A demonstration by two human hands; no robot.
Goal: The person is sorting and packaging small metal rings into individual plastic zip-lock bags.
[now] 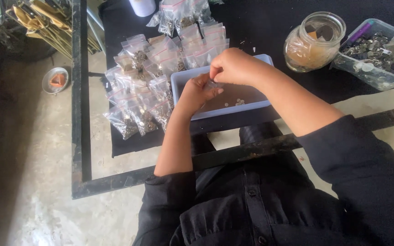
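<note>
Pinching something small and clear, both hands meet over the pale blue tray [185,75]: left hand [197,92] with fingers curled, right hand [234,66] closed above it. The item between the fingertips looks like a little plastic bag, but it's mostly hidden, can't confirm. A few small metal pieces [238,102] lie on the tray floor. The tray sits at the near edge of the black cloth [261,23]. Filled zip bags [144,86] are piled just beside its left side. A glass jar [313,41] and a clear plastic bin [379,52] of metal parts stand toward the right edge, the bin cut off by the frame.
</note>
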